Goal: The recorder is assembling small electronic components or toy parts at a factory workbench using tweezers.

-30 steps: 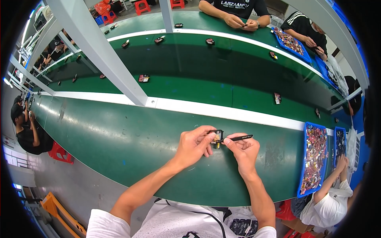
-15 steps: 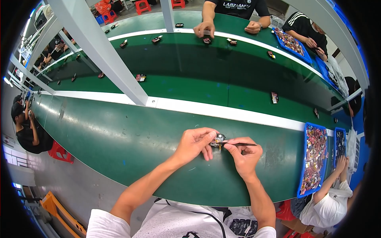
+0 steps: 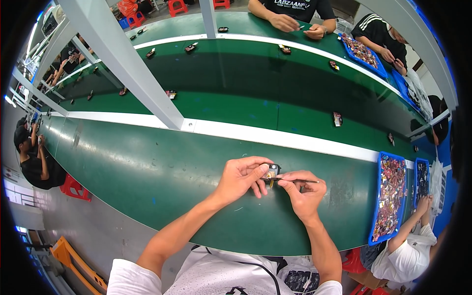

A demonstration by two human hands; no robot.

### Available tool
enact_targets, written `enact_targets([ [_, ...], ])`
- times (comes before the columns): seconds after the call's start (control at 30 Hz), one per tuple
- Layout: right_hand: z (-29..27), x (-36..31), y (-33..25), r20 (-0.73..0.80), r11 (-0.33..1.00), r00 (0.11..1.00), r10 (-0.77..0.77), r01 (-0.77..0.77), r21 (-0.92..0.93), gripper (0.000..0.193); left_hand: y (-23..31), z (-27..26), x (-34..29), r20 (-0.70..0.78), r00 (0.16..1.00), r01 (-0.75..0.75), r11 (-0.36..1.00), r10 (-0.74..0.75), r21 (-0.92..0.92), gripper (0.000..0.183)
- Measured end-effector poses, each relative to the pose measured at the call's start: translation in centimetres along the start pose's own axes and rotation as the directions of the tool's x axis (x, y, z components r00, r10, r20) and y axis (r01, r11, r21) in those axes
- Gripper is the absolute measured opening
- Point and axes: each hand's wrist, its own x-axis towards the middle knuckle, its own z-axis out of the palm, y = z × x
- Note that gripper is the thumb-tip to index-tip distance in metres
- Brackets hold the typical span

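My left hand (image 3: 244,178) pinches a small black electronic device (image 3: 271,171) between thumb and fingers, just above the green tabletop. The device has a black casing with an open inside, and a short yellowish strip hangs from its lower edge. In my right hand (image 3: 302,189) is a thin black tool (image 3: 305,181), like a slim pair of tweezers or a probe, held nearly level. Its tip meets the lower right part of the device. The fine details at the tip are too small to make out.
A blue tray (image 3: 376,216) full of small reddish parts stands to my right, with a second blue tray (image 3: 421,183) beyond it. Past the white rail (image 3: 236,133), a green conveyor belt (image 3: 236,105) carries several small devices. A grey post (image 3: 125,64) rises at left. Co-workers sit around.
Devices on the belt have shifted slightly left. The co-worker opposite has drawn a hand back from the belt, and one device there is gone. My device is tilted a little differently.
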Motion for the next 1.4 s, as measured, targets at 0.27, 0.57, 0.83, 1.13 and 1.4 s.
enact_targets([
  [0.27,-0.01,0.04,0.23,0.02,0.994,0.996,-0.084,0.085,-0.072,0.011,0.06,-0.11,0.04,0.004,1.0,-0.004,1.0,0.004,0.003,0.028],
  [0.57,0.25,-0.07,-0.19,-0.017,0.995,0.999,-0.045,0.043,-0.095,0.014,-0.07,0.01,0.01,-0.034,0.999,0.001,0.999,0.001,0.04,0.027],
  [0.83,0.22,0.11,-0.29,0.018,0.981,0.99,-0.143,0.144,-0.129,0.014,-0.07,-0.04,0.02,-0.045,0.999,0.003,0.999,-0.001,0.048,0.027],
  [1.13,0.3,0.09,-0.44,0.071,0.954,0.972,-0.225,0.235,-0.184,0.016,0.0,0.08,-0.05,-0.046,0.999,0.006,0.998,-0.003,0.065,0.026],
  [1.4,0.12,0.13,-0.69,0.082,0.943,0.967,-0.24,0.253,-0.218,0.012,0.55,0.08,0.23,0.003,0.997,0.075,0.997,-0.075,0.032,0.027],
])
